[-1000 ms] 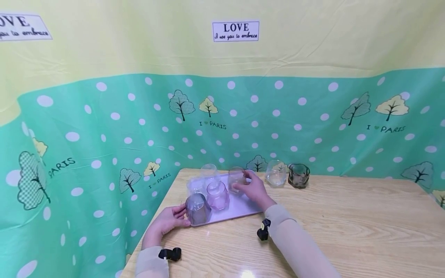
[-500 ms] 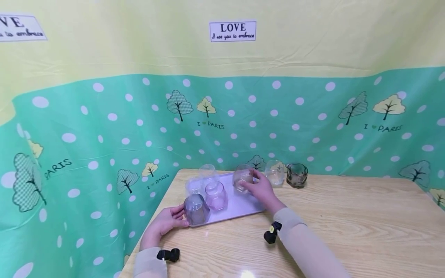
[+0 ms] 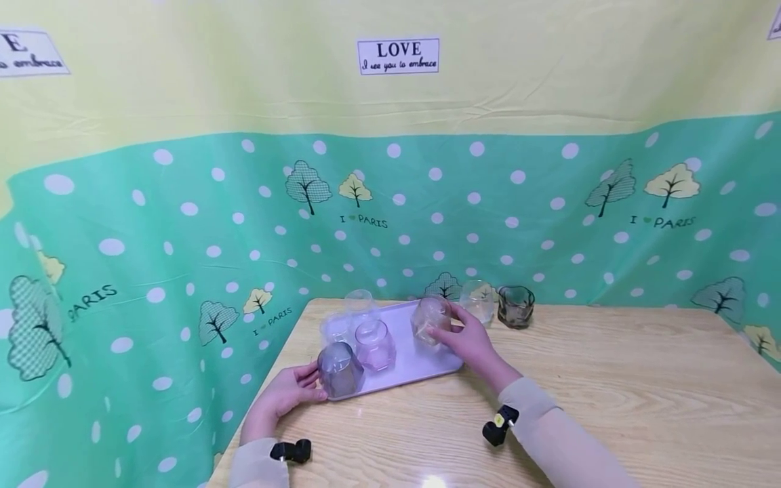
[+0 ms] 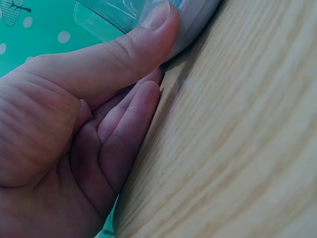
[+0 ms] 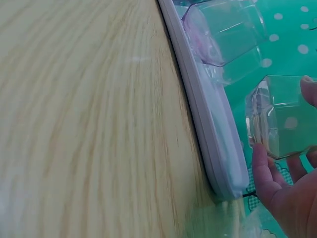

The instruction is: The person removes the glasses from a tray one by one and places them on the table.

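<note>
At the far left corner of the wood-grain table (image 3: 586, 400), a pale lilac tray (image 3: 421, 364) carries several glass tumblers. Left hand (image 3: 285, 394) — thumb and fingers closed about the tray's near left corner, just beside the grey tumbler (image 3: 342, 373); whether the fingers also touch that tumbler cannot be told. Right hand (image 3: 474, 343) holds the faintly amber tumbler (image 3: 430, 320) between thumb and fingers, over the right half of the tray, mouth up; contact between its base and the tray cannot be confirmed. The pink tumbler (image 3: 375, 349) stands upright on the tray, between the grey and amber ones, nearer the grey. One clear tumbler (image 3: 335, 330) sits by the tray's left edge, behind the grey; another clear tumbler (image 3: 360, 304) is at the tray's far left corner. Beyond the tray's right end, by the table's far edge — a colourless glass (image 3: 478, 299) and, just right of it, a dark smoky faceted glass (image 3: 516, 309). Behind the table hangs a green and yellow printed curtain (image 3: 549, 196).
</note>
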Action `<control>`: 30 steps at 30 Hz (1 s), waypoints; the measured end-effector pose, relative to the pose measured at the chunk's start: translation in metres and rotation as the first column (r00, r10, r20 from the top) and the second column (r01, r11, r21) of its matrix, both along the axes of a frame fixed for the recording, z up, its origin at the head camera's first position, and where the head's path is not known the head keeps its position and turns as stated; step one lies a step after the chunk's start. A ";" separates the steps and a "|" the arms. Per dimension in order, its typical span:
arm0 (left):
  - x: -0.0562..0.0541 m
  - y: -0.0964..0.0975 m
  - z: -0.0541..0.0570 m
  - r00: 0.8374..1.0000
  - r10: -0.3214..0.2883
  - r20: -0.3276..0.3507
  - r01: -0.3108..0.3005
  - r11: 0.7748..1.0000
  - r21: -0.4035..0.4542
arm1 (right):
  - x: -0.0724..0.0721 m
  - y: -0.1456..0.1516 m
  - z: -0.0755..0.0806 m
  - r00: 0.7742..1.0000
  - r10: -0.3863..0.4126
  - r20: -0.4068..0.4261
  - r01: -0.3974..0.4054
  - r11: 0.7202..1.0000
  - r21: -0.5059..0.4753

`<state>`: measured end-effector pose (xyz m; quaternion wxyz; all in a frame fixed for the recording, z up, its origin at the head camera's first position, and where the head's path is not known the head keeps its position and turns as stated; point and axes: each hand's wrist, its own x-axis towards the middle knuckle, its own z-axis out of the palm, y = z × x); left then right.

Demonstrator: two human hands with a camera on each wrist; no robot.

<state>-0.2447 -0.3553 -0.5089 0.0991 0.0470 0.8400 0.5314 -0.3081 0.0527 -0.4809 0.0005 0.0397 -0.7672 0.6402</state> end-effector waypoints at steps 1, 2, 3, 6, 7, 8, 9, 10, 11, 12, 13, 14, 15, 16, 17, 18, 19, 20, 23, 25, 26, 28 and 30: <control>0.000 0.000 0.000 1.000 -0.004 0.000 0.004 1.000 0.004 | 0.002 0.003 0.001 1.000 0.006 -0.001 -0.006 1.000 0.003; 0.001 0.000 0.001 1.000 -0.010 0.000 0.010 1.000 0.009 | 0.005 0.006 0.003 1.000 0.011 0.000 -0.011 1.000 0.004; 0.001 0.000 0.001 1.000 -0.015 -0.002 0.015 1.000 0.013 | 0.007 0.009 0.004 1.000 0.017 -0.004 -0.017 1.000 0.007; 0.000 -0.001 0.002 1.000 -0.022 -0.008 0.022 1.000 0.015 | 0.013 0.020 0.008 1.000 0.025 0.000 -0.025 1.000 0.006; 0.000 -0.001 0.002 1.000 -0.024 -0.010 0.024 1.000 0.011 | 0.015 0.024 0.008 1.000 0.030 -0.002 -0.030 1.000 0.008; 0.000 -0.001 0.002 1.000 -0.025 -0.012 0.025 1.000 0.010 | 0.018 0.028 0.010 0.999 0.035 -0.005 -0.035 0.999 0.007; 0.000 -0.001 0.002 1.000 -0.026 -0.015 0.026 1.000 0.006 | 0.020 0.031 0.010 0.999 0.042 -0.010 -0.042 0.999 0.005; 0.000 -0.001 0.001 1.000 -0.026 -0.014 0.026 1.000 0.008 | 0.022 0.035 0.011 0.999 0.047 -0.011 -0.047 0.999 0.001; 0.000 -0.001 0.001 1.000 -0.025 -0.014 0.025 1.000 0.009 | 0.024 0.040 0.012 0.998 0.055 -0.016 -0.055 0.998 0.003; 0.000 -0.001 0.000 1.000 -0.024 -0.014 0.024 1.000 0.009 | 0.026 0.044 0.012 0.998 0.061 -0.021 -0.061 0.998 0.007; -0.001 -0.001 0.000 1.000 -0.023 -0.015 0.023 1.000 0.008 | 0.027 0.048 0.012 0.997 0.066 -0.027 -0.065 0.998 0.015; -0.001 -0.001 -0.001 1.000 -0.021 -0.016 0.021 1.000 0.009 | 0.029 0.052 0.012 0.997 0.065 -0.031 -0.064 0.998 0.022; -0.001 -0.001 -0.002 1.000 -0.020 -0.016 0.021 1.000 0.010 | 0.031 0.056 0.012 0.997 0.068 -0.033 -0.067 0.997 0.031; -0.001 -0.001 -0.002 1.000 -0.017 -0.014 0.017 1.000 0.010 | 0.033 0.059 0.012 0.997 0.068 -0.032 -0.067 0.997 0.040; -0.002 -0.001 -0.002 1.000 -0.014 -0.014 0.014 1.000 0.007 | 0.035 0.062 0.012 0.997 0.069 -0.031 -0.068 0.997 0.046; -0.002 -0.001 -0.002 1.000 -0.011 -0.014 0.011 1.000 0.007 | 0.037 0.066 0.012 0.997 0.067 -0.028 -0.065 0.997 0.052; -0.002 -0.001 -0.002 1.000 -0.007 -0.013 0.007 1.000 0.005 | 0.039 0.069 0.012 0.998 0.062 -0.021 -0.061 0.997 0.056; -0.002 0.000 -0.002 1.000 -0.004 -0.010 0.004 1.000 0.005 | 0.041 0.073 0.012 0.998 0.057 -0.016 -0.056 0.996 0.063; -0.002 0.001 -0.001 1.000 0.001 -0.005 -0.001 1.000 0.006 | 0.047 0.083 0.011 0.999 0.049 -0.004 -0.048 0.995 0.083; -0.001 0.002 -0.001 1.000 0.002 -0.004 -0.002 1.000 -0.002 | 0.049 0.091 0.009 0.999 0.044 0.001 -0.044 0.994 0.097; -0.001 0.002 -0.001 1.000 0.002 -0.004 -0.002 1.000 -0.003 | 0.050 0.095 0.008 0.999 0.044 -0.002 -0.043 0.993 0.109; -0.001 0.001 -0.001 1.000 -0.002 -0.005 0.001 1.000 -0.009 | 0.052 0.103 0.007 0.999 0.043 -0.007 -0.042 0.992 0.119; -0.001 0.000 -0.001 1.000 -0.003 -0.007 0.003 1.000 -0.011 | 0.054 0.111 0.005 0.999 0.039 -0.011 -0.037 0.990 0.133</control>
